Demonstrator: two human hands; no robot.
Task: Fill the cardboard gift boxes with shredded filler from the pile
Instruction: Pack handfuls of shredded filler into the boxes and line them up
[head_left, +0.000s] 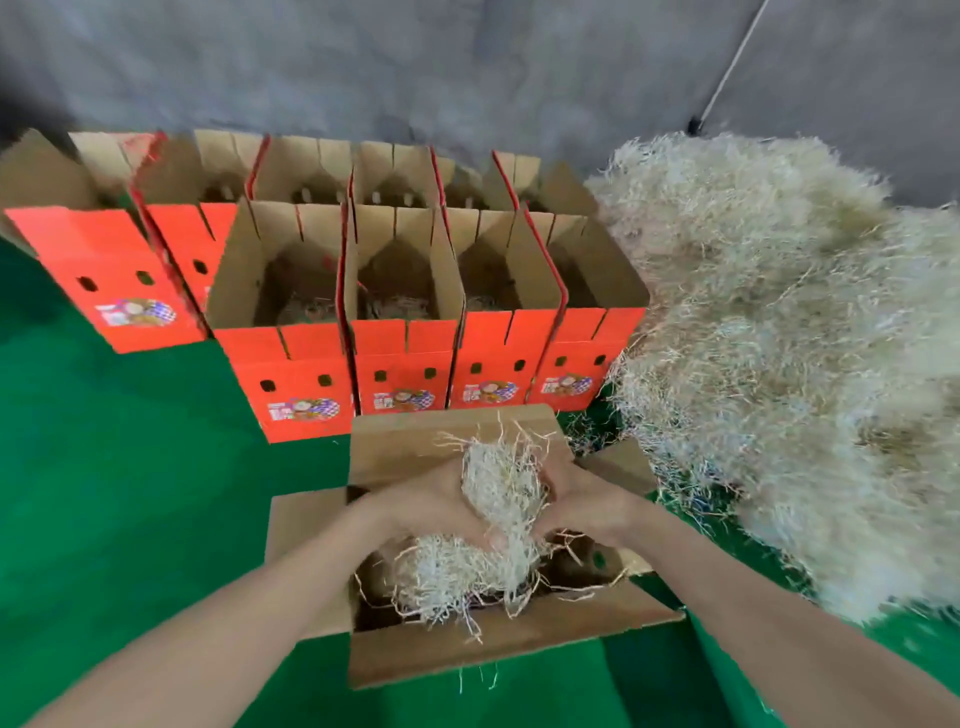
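Cupping a wad of shredded filler (501, 483) between curled fingers, left hand (431, 499) and right hand (576, 499) hold it over the partly filled nearest box (452, 649), beside the pile (779, 338); the red boxes (405, 358) behind appear barely lined.

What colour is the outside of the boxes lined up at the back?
The boxes are orange-red outside, plain brown cardboard inside; the head view shows it.
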